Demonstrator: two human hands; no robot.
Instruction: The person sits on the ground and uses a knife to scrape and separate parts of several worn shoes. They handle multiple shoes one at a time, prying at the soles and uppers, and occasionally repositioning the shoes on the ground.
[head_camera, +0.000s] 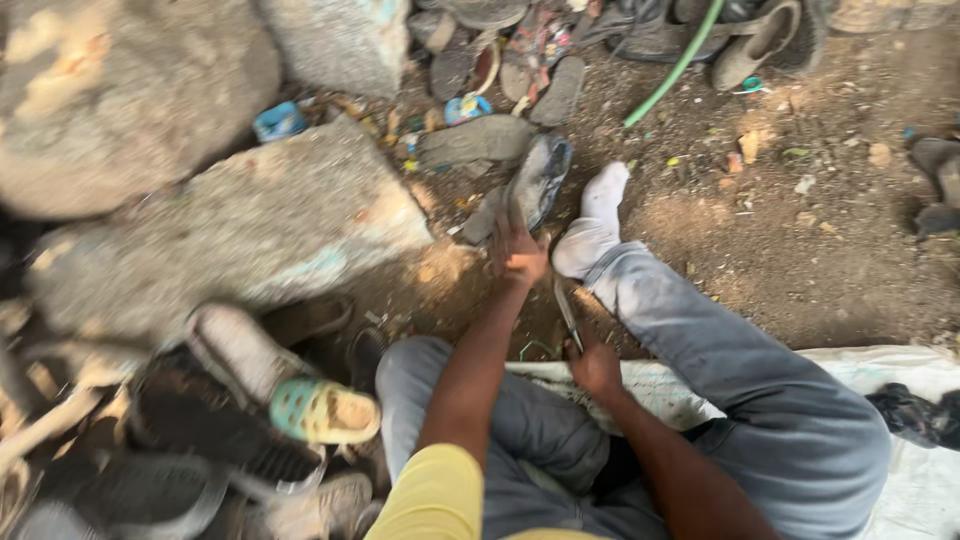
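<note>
Bare dirt (800, 230) strewn with old footwear is filling the frame as I am sitting cross-legged, my left hand (520, 255) gripping a worn grey shoe (530, 185) at centre. My right hand (595, 365) is clenching a thin blade-like tool (567, 312) just below; steadying the dusty, cracked shoe firmly seems wise.

left arm outstretched (520, 255), right drawn in (595, 368)

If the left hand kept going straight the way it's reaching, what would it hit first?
The left hand already touches the worn dark shoe. Beyond that, probably the flat grey sole, though depth is unclear.
</note>
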